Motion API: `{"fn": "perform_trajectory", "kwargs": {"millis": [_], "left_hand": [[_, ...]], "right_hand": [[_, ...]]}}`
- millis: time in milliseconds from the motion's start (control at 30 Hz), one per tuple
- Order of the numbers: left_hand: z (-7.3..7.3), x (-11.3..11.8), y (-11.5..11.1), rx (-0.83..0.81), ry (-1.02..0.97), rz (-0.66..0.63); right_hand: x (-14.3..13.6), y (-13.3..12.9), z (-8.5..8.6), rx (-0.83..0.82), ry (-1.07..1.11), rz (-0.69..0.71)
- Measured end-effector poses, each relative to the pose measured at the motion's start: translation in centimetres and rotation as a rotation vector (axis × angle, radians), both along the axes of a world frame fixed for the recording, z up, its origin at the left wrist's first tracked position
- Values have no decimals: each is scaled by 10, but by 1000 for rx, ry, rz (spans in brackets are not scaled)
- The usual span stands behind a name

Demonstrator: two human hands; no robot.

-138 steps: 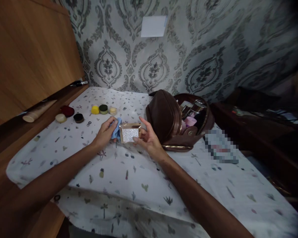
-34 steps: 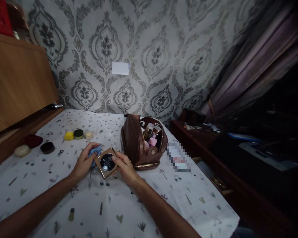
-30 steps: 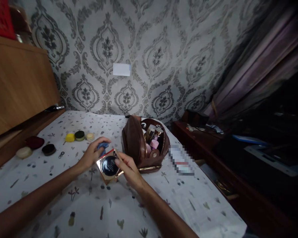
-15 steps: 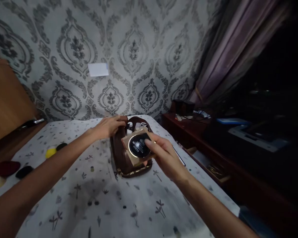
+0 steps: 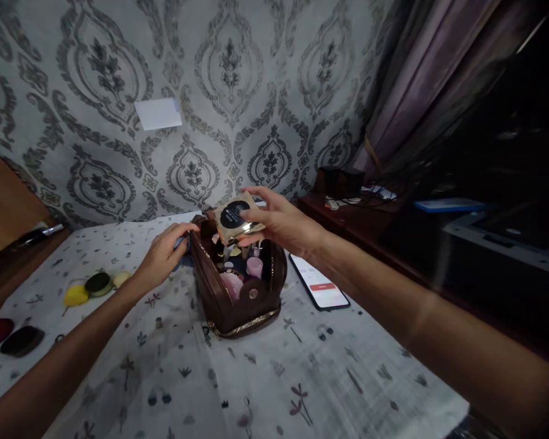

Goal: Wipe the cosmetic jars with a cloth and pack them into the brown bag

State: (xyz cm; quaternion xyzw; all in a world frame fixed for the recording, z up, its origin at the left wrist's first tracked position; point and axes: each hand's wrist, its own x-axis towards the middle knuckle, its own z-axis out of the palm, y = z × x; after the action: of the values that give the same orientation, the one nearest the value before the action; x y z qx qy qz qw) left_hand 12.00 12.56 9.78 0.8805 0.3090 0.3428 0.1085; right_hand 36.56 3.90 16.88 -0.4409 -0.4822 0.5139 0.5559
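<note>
Just above centre of the frame, the right hand [image 5: 281,222] pinches a flat square gold compact with a round black label [image 5: 235,219] between thumb and fingers, over the open brown leather cosmetic bag [image 5: 219,292]. The compact lies tilted, label face up and toward the camera, its flat side sloping down to the right. The left hand [image 5: 162,259], fingers curled, touches the bag's left rim. A phone with a lit screen [image 5: 319,286] lies right of the bag.

Gold compact [image 5: 236,219], black disc — brown pouch [image 5: 219,292] — white cloth [image 5: 238,366], small prints.
</note>
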Motion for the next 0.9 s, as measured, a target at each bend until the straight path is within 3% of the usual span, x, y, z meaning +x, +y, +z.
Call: {"fn": "perform_trajectory", "kwargs": {"millis": [133,300,600,900], "left_hand": [[4,-1,-1,-28,9,21],[5,-2,1,-25,36,44],[8,-6,3,-4,77,19],[8,-6,0,-9,65,23]], "right_hand": [[-5,34,1,-55,-54,119],[-17,61,-2,-62,-202,97],[-26,80,6,-21,-481,222],[-24,84,8,-33,-708,120]]}}
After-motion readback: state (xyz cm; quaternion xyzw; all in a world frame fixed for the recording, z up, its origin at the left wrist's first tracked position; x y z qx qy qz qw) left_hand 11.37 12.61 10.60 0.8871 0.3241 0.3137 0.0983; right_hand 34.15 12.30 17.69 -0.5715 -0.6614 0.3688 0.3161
